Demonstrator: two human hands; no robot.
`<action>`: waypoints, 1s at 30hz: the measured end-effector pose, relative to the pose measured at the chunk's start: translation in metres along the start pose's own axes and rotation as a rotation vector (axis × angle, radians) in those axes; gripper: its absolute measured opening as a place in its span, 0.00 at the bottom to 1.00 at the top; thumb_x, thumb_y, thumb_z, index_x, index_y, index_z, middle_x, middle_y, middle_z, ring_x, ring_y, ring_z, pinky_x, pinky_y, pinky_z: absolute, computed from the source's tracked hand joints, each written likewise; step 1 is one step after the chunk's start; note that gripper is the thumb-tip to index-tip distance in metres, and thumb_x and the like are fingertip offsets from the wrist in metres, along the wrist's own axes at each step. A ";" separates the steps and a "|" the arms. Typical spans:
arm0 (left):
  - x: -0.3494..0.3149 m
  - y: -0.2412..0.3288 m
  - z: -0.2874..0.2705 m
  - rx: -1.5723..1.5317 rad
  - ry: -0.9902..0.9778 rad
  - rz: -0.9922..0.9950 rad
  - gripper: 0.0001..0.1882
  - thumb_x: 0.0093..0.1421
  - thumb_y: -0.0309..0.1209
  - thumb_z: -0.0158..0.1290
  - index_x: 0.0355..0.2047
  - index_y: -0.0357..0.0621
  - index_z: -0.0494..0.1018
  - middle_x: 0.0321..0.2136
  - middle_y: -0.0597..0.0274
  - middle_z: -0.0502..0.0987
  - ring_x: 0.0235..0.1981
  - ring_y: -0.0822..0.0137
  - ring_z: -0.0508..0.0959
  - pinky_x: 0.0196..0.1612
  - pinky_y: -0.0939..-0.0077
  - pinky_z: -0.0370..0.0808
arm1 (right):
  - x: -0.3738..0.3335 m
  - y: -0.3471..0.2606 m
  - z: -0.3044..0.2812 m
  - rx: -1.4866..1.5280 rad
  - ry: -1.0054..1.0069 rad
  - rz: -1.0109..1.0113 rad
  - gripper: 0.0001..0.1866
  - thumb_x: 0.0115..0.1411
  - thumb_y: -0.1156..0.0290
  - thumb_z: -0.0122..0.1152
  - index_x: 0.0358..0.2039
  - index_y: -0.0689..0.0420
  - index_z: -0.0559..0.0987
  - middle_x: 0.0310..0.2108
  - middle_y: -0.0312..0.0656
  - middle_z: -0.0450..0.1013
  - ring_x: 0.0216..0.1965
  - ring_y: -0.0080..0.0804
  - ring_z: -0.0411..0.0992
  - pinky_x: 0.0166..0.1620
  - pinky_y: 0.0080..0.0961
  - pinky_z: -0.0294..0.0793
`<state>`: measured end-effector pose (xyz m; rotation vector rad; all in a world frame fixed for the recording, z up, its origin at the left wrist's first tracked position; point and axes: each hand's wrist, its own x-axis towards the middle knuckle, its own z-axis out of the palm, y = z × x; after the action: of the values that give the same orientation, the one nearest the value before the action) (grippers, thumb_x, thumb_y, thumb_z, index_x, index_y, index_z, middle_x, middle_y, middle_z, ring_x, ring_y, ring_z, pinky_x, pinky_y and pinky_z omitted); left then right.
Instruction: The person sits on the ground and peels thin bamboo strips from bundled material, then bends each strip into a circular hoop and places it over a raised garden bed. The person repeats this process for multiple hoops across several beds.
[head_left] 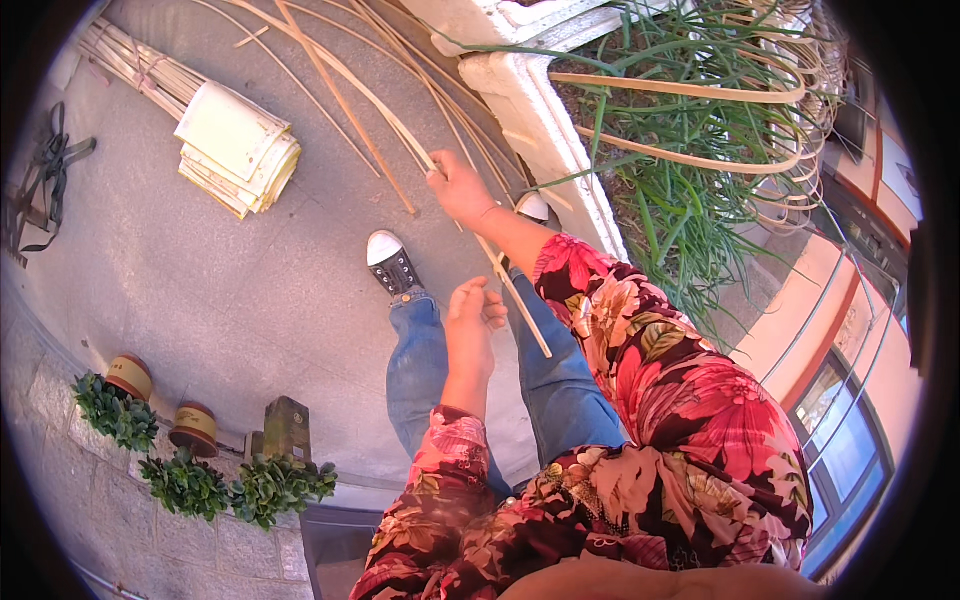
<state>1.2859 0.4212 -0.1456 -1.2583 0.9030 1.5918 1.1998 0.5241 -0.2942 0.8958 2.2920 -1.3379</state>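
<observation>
One pale stack [240, 130] (no writing legible) lies left. Farther right, the right hand [463, 190] is closed around a wooden strip [527, 320] slanting past the jeans [565, 400]; the left hand [470, 318], loosely curled, looks empty beside it. Positioning the strip seems underway; next probably needs a steadying left grip.

Bright, diffuse daylight is recorded across the paving [270, 290], where soft shadows are noted. The white planter wall [560, 135] is nearly washed out. Edges of the building [790, 310] are bowed by fisheye distortion; the corners are masked in black.
</observation>
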 end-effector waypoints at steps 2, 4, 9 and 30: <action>-0.016 0.001 0.007 0.089 -0.008 -0.001 0.12 0.66 0.34 0.43 0.46 0.41 0.67 0.28 0.66 0.73 0.26 0.75 0.73 0.30 0.81 0.70 | -0.021 -0.027 -0.034 0.469 -0.474 0.483 0.16 0.62 0.68 0.48 0.50 0.57 0.69 0.26 0.37 0.69 0.20 0.25 0.66 0.22 0.26 0.66; -0.039 0.005 0.016 0.304 -0.003 0.123 0.13 0.64 0.31 0.45 0.47 0.41 0.66 0.31 0.64 0.73 0.29 0.73 0.74 0.32 0.79 0.71 | -0.037 -0.055 -0.065 0.720 -0.613 0.636 0.14 0.64 0.69 0.47 0.49 0.58 0.69 0.23 0.32 0.64 0.19 0.17 0.58 0.18 0.17 0.57; -0.111 0.027 0.041 1.226 -0.090 1.030 0.28 0.52 0.19 0.56 0.55 0.42 0.63 0.45 0.54 0.69 0.42 0.61 0.74 0.43 0.69 0.74 | -0.085 -0.105 -0.142 1.034 -0.683 0.837 0.14 0.64 0.71 0.45 0.48 0.63 0.69 0.27 0.38 0.70 0.21 0.21 0.66 0.21 0.16 0.64; -0.461 0.017 0.158 0.834 -0.063 1.405 0.16 0.69 0.38 0.38 0.38 0.37 0.68 0.33 0.56 0.76 0.26 0.71 0.75 0.34 0.81 0.72 | -0.190 -0.123 -0.192 1.201 -0.187 0.964 0.04 0.56 0.77 0.50 0.33 0.59 0.70 0.20 0.46 0.68 0.17 0.40 0.71 0.21 0.40 0.76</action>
<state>1.2591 0.4677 0.3391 0.1905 2.3454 1.7626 1.2638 0.5796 -0.0099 1.7341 0.4666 -2.0049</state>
